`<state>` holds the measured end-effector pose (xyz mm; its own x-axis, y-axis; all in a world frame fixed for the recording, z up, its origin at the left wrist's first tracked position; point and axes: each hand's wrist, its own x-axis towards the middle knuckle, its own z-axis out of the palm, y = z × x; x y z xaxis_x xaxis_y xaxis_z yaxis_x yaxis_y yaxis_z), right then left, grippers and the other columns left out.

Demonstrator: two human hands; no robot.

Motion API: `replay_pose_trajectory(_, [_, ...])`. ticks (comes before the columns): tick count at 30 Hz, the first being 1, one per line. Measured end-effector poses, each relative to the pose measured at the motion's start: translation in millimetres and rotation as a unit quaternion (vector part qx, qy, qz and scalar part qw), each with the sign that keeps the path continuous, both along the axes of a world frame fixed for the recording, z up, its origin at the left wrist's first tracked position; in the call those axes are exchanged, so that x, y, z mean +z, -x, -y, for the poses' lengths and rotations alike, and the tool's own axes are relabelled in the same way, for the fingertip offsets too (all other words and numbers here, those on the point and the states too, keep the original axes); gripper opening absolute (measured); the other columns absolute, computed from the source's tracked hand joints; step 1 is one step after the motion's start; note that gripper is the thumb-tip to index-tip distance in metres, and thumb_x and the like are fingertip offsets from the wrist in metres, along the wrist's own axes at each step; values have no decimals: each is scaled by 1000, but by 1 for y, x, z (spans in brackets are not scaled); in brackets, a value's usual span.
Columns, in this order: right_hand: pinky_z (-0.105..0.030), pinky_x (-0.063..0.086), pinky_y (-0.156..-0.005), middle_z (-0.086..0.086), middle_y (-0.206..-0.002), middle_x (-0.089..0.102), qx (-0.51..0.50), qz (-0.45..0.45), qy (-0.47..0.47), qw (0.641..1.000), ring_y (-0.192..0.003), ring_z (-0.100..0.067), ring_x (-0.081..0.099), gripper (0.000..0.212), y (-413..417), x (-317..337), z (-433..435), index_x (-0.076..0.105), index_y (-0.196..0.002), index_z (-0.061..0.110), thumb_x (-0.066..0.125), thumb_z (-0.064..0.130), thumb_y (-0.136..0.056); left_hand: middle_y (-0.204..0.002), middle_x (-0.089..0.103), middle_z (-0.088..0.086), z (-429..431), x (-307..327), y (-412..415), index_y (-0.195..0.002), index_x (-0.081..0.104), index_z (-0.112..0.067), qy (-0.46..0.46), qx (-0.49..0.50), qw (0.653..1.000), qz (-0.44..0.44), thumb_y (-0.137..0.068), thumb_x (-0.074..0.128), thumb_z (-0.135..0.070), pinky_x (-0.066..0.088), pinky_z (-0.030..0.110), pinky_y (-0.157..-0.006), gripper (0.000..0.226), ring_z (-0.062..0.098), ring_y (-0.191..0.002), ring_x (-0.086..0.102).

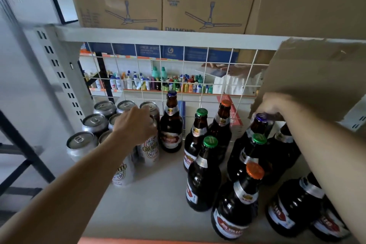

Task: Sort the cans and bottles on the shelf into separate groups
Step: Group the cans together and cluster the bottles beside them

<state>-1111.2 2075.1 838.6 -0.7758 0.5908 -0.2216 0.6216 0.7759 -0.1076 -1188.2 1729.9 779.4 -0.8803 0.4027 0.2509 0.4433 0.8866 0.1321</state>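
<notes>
Head view showed the left hand (136, 125) reaching in from the near left, its forearm stretched across the shelf board (158, 184), fingers curled down over the top of a white-labelled can (149, 148) at the right edge of the can group. The right hand (272, 104) came in from the near right with the wrist bent, fingers closed around the neck just beneath a purple cap (261, 118) on a brown bottle at the far right. The cans (95, 123) sat together on the left half of the shelf; eight tops or bodies could be counted, though the arm hid part of the group. The bottles (204, 174) stood on the right half, ten at least: two with purple caps, three green, two orange, and three on the right whose caps the right arm covered. One purple-capped bottle (171, 123) stood apart from the rest, just beside the cans. A white wire grid (198, 69) backed the shelf, and beyond it ran a far shelf of small coloured toiletry bottles (154, 82). Above, two cardboard boxes (162, 0) printed with ceiling fans sat on the upper shelf, and a plain cardboard flap (309, 77) hung over the right hand.
</notes>
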Motion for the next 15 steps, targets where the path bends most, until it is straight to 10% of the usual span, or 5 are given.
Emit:
replay_pose_trajectory(8, [-38, 58, -65, -19, -86, 72, 19, 54, -22, 998, -75, -31, 72, 19, 21, -16, -8, 74, -83, -2, 79, 13, -72, -85, 57, 5, 2, -5, -3, -93, 50, -14, -13, 5, 1000, 10, -74, 64, -45, 54, 34, -59, 39, 24, -72, 60])
replay_pose_trajectory(15, [-28, 48, -59, -7, -77, 61, 28, 54, -30, 998, -85, -28, 65, 24, 15, -16, 0, 65, -90, 4, 73, 26, -83, -106, 57, 8, 0, -2, -24, -110, 52, -11, -48, 0, 997, -53, -86, 56, -45, 48, 34, -64, 42, 28, -95, 58])
